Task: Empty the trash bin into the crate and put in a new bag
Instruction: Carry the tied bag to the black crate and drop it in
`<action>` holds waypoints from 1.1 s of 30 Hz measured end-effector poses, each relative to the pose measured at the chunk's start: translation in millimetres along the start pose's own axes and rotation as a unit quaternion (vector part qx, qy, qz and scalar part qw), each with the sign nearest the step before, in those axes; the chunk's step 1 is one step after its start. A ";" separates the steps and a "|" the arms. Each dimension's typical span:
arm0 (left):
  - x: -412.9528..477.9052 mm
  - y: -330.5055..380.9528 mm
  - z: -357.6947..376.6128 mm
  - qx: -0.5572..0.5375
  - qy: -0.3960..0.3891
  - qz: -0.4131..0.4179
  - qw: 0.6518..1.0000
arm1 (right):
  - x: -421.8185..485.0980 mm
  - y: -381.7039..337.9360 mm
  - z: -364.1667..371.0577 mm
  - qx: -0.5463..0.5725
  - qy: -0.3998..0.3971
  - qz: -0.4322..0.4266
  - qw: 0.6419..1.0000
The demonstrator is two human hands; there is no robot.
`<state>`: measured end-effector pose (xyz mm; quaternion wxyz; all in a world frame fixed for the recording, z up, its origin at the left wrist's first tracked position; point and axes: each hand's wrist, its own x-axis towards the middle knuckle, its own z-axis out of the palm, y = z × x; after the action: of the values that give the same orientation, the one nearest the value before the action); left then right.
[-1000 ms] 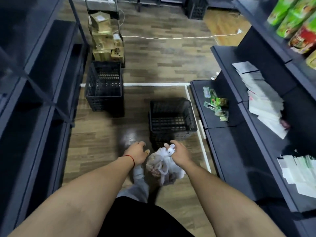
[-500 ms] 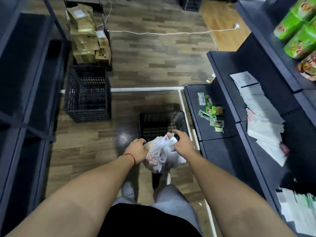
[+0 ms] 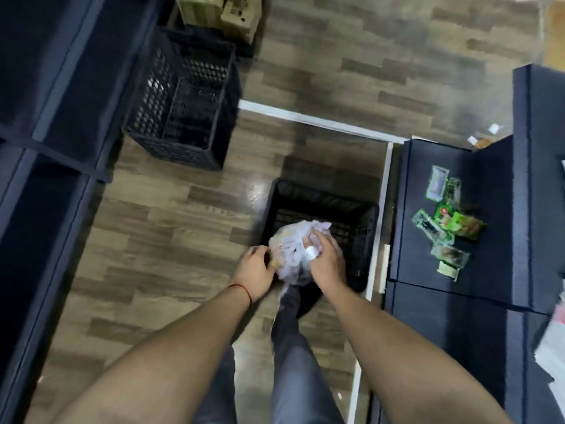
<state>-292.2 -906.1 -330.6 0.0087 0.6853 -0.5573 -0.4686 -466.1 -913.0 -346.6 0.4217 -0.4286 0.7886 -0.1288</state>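
A full white translucent trash bag (image 3: 293, 255) hangs over the near edge of a black plastic crate (image 3: 321, 206) on the wooden floor. My left hand (image 3: 255, 272) grips the bag's left side. My right hand (image 3: 325, 261), with a white band on one finger, holds the bag's top right. The crate's inside looks dark and I see nothing in it. No trash bin is in view.
A second black crate (image 3: 183, 102) stands to the far left by dark shelving (image 3: 55, 96). Cardboard boxes (image 3: 220, 13) sit behind it. A dark shelf (image 3: 434, 249) at the right carries green snack packets (image 3: 446, 228). White tape (image 3: 312, 119) marks the floor.
I have stepped closer to the crate. The bag has moved forward, from in front of the crate to over its near edge, with both hands still on it.
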 end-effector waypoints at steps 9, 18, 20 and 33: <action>73.0 -42.5 44.5 -0.011 0.020 -0.060 0.998 | 83.1 36.2 45.0 0.016 -0.012 0.025 0.999; 107.3 -55.8 42.7 -0.027 0.021 -0.073 0.997 | 105.7 70.2 65.3 -0.274 -0.056 0.033 0.960; 110.4 -60.5 41.1 -0.033 0.021 -0.078 0.996 | 103.5 68.9 74.6 -0.271 -0.066 0.037 0.960; 3.4 -51.0 -58.5 -0.023 0.052 -0.087 0.995 | -9.0 -44.8 44.1 -0.293 -0.123 -0.035 0.947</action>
<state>-215.7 -919.3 -327.2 0.0126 0.7541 -0.4837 -0.4441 -403.9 -925.7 -343.3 0.3664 -0.5730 0.7182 0.1471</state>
